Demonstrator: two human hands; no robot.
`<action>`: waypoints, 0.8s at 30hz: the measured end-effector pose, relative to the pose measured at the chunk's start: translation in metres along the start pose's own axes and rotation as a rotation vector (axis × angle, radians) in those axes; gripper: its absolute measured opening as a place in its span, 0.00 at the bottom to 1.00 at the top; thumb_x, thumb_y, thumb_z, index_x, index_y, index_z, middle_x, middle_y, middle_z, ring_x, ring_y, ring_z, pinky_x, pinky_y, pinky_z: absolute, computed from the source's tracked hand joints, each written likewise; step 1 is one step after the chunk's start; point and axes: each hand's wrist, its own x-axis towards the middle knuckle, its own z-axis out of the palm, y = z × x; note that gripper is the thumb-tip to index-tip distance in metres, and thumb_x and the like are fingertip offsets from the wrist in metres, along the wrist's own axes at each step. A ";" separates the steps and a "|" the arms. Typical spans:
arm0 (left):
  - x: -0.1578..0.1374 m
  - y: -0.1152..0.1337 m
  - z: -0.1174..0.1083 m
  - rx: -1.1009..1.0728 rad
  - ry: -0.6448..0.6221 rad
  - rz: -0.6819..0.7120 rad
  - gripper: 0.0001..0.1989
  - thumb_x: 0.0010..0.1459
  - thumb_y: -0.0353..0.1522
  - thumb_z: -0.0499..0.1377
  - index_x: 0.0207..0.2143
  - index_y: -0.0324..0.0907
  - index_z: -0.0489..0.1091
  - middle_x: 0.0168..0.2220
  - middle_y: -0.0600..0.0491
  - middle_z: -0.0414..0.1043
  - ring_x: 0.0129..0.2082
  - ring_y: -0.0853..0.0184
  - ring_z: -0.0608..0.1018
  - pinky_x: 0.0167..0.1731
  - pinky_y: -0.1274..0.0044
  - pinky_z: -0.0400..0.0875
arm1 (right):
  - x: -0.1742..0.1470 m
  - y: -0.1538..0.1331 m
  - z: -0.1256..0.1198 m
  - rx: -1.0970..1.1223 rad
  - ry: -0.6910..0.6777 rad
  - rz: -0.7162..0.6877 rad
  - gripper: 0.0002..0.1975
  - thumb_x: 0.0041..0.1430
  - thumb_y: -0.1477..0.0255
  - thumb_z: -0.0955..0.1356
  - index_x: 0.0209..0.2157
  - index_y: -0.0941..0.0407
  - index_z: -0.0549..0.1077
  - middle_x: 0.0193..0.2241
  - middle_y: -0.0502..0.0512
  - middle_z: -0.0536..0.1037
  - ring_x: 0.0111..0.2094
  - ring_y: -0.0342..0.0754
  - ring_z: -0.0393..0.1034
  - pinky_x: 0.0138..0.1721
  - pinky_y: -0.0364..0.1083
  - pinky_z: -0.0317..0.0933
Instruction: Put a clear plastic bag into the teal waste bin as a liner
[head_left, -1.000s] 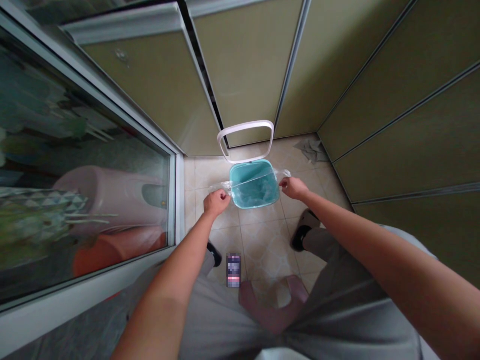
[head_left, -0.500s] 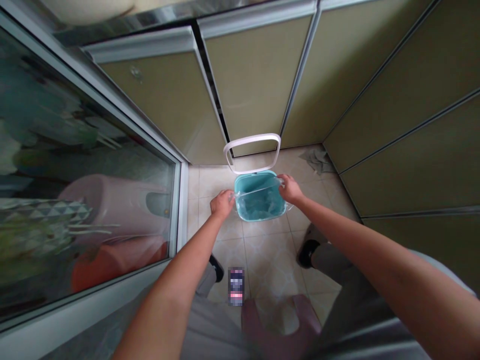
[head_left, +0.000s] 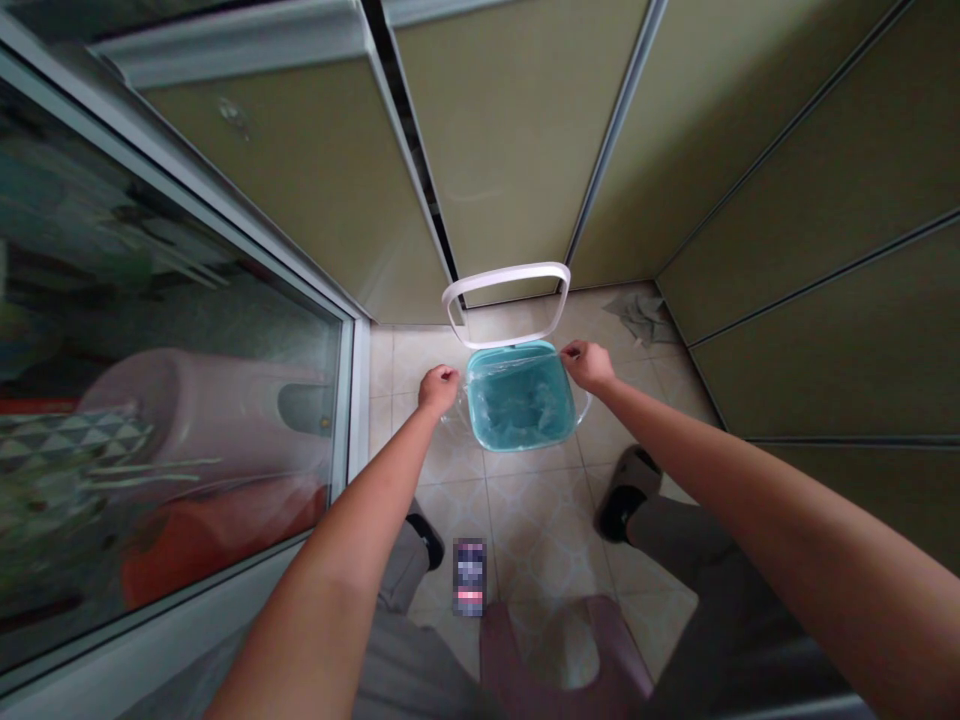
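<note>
Taking the bin as the clock's centre, the left hand [head_left: 439,388] is at 9 o'clock, fingers curled in, pinching the clear bag [head_left: 519,402] just outside the rim. The right hand [head_left: 589,366], between 2 and 3, grasps the bag's edge between thumb and fingers beside the rim. From there the edge runs across the bin's far part towards the left hand; loose film hangs outside the rim at 9 and bulges out at 3.

Open tile lies at 9 beyond the left hand and from 5 to 7, between the bin and the feet. The cabinets [head_left: 517,150] close off 12; the nearest obstacle there is the white ring [head_left: 568,290], standing tilted up at the bin's far rim.

The teal bin [head_left: 519,447] stands upright on the floor, the bag's crumpled film lying inside it.

The tiled floor [head_left: 540,520] carries a grey cloth [head_left: 639,316] at 2, the right shoe [head_left: 628,485] at 4, a pink stool [head_left: 517,670] at 6, a pixelated phone-like object [head_left: 470,577] between 6 and 7, and the left shoe [head_left: 427,540] at 7. Behind the glass [head_left: 247,330] from 8 to 10 are a pink tub [head_left: 225,410] and an orange bucket [head_left: 217,540].
</note>
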 end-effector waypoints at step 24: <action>0.043 -0.017 0.047 -0.463 -0.128 -0.225 0.12 0.53 0.40 0.61 0.32 0.41 0.79 0.24 0.53 0.75 0.26 0.66 0.74 0.29 0.77 0.67 | 0.060 0.012 0.042 0.604 -0.150 0.243 0.05 0.57 0.75 0.68 0.34 0.60 0.77 0.24 0.50 0.76 0.24 0.40 0.66 0.29 0.38 0.60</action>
